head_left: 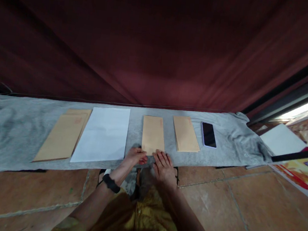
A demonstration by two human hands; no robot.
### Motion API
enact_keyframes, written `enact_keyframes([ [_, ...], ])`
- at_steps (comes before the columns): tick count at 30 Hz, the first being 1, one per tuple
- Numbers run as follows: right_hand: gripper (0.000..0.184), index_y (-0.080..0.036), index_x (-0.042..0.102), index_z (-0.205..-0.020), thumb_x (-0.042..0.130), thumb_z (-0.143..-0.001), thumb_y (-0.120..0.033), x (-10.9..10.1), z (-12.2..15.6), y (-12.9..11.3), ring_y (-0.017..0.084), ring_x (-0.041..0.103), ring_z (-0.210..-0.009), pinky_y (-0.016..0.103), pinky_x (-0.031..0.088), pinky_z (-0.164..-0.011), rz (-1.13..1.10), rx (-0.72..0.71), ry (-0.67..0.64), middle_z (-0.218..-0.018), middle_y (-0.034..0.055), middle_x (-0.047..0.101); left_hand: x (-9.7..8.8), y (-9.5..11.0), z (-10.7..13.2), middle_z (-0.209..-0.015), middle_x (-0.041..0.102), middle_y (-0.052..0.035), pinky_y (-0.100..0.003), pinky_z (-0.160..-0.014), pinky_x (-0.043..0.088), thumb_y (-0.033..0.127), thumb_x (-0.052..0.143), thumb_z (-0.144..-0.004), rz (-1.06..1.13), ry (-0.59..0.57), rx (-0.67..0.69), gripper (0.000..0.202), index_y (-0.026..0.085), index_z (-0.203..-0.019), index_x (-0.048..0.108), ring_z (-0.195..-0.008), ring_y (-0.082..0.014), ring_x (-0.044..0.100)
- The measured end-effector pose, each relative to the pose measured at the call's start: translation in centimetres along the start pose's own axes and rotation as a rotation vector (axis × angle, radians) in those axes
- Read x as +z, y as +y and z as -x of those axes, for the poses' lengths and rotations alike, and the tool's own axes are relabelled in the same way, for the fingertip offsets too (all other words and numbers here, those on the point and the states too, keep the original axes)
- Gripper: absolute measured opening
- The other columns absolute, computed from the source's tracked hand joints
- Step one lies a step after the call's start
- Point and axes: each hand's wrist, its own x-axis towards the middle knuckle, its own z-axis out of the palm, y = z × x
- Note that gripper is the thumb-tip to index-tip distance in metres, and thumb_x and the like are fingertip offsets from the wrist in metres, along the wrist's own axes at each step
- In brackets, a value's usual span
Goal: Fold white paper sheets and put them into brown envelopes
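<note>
A brown paper envelope (153, 134) lies lengthwise on the grey cloth in front of me, with small red print near its top right. My left hand (136, 156) has its fingers curled at the near left corner and seems to pinch the envelope's edge. On the near right corner, my right hand (164, 166) rests with its fingers stretched out flat. To the right lies a small stack of similar envelopes (186, 134). White paper sheets (103, 135) lie to the left, and beyond them is a larger pile of brown envelopes (61, 136).
A phone with a pale purple case (209, 134) lies at the right of the grey cloth (232, 140). A dark red curtain (150, 55) hangs behind the narrow surface. Black frame bars (301, 154) and a colourful printed package (306, 173) are at far right.
</note>
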Motion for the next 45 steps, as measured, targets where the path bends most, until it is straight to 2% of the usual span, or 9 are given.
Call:
enact_keyframes([
  [4,0.051,-0.019,0.046,-0.151,0.046,-0.1,-0.023,0.4,0.3,0.5,0.024,0.043,-0.142,0.047,0.029,-0.12,0.058,-0.019,-0.014,-0.154,0.0084,0.048,0.0,-0.2,0.9,-0.054,0.063,0.0017,-0.026,-0.05,0.048,0.034,0.069,-0.08,-0.077,0.083,0.02,0.02,0.019,-0.081,0.056,-0.047,-0.0166,0.062],
  [7,0.051,-0.02,0.046,-0.151,0.046,-0.1,-0.023,0.3,0.4,0.8,0.024,0.044,-0.142,0.047,0.028,-0.121,0.064,-0.031,-0.021,-0.155,0.0072,0.047,0.1,-1.0,2.0,-0.058,0.061,0.0036,-0.026,-0.052,0.047,0.031,0.062,-0.086,-0.178,0.21,0.097,0.014,0.021,-0.094,0.055,-0.051,-0.0177,0.063],
  [10,0.052,-0.021,0.044,-0.152,0.046,-0.1,-0.022,0.3,0.5,0.8,0.024,0.044,-0.142,0.048,0.027,-0.121,0.065,-0.022,-0.023,-0.155,0.0072,0.047,0.5,-2.5,3.3,-0.081,0.07,-0.0047,-0.033,-0.072,0.054,0.029,0.053,-0.094,-0.54,0.328,0.411,0.012,0.022,-0.102,0.059,-0.078,-0.022,0.07],
  [14,0.053,-0.019,0.045,-0.152,0.045,-0.099,-0.019,0.6,0.5,0.8,0.024,0.043,-0.142,0.048,0.026,-0.122,0.071,-0.024,-0.022,-0.155,0.0077,0.047,1.6,-4.8,3.8,-0.13,0.066,-0.0139,-0.044,-0.106,0.047,0.026,0.043,-0.099,-0.965,0.205,0.859,0.032,0.018,-0.126,0.06,-0.124,-0.027,0.06],
  [17,0.051,-0.017,0.047,-0.15,0.045,-0.099,-0.019,0.5,0.5,1.0,0.024,0.043,-0.143,0.047,0.026,-0.122,0.069,-0.033,-0.031,-0.154,0.0081,0.048,2.1,-6.0,3.3,-0.149,0.052,-0.0172,-0.047,-0.116,0.04,0.025,0.045,-0.098,-1.124,0.147,0.97,0.048,0.011,-0.144,0.046,-0.142,-0.0278,0.045],
  [23,0.052,-0.019,0.043,-0.153,0.043,-0.1,-0.019,0.0,0.7,1.1,0.023,0.046,-0.141,0.047,0.026,-0.122,0.048,-0.013,-0.036,-0.152,0.0093,0.051,1.9,-6.8,3.1,-0.157,0.043,-0.018,-0.048,-0.12,0.035,0.029,0.046,-0.099,-1.238,0.171,0.973,0.057,0.01,-0.151,0.038,-0.149,-0.0277,0.035],
  [30,0.052,-0.019,0.04,-0.154,0.041,-0.102,-0.02,-0.4,1.2,1.6,0.022,0.048,-0.14,0.047,0.03,-0.121,0.035,0.026,-0.009,-0.152,0.0097,0.05,1.3,-6.8,4.1,-0.155,0.046,-0.018,-0.048,-0.12,0.036,0.031,0.043,-0.1,-1.215,0.249,0.9,0.055,0.011,-0.151,0.04,-0.148,-0.0274,0.037],
  [37,0.047,-0.018,0.046,-0.15,0.039,-0.103,-0.022,-1.3,1.5,2.4,0.021,0.049,-0.139,0.045,0.029,-0.121,0.008,0.069,-0.009,-0.147,0.009,0.056,0.7,-6.8,4.5,-0.155,0.045,-0.019,-0.047,-0.12,0.035,0.027,0.044,-0.098,-1.249,0.263,0.868,0.052,0.009,-0.147,0.044,-0.148,-0.0278,0.037],
  [45,0.046,-0.015,0.05,-0.147,0.04,-0.104,-0.027,-1.4,-0.3,1.0,0.023,0.045,-0.142,0.048,0.027,-0.123,-0.015,0.037,-0.025,-0.148,0.0108,0.056,0.8,-6.0,4.0,-0.149,0.053,-0.0181,-0.048,-0.115,0.04,0.028,0.045,-0.099,-1.27,0.246,0.854,0.048,0.012,-0.144,0.049,-0.141,-0.0301,0.047],
])
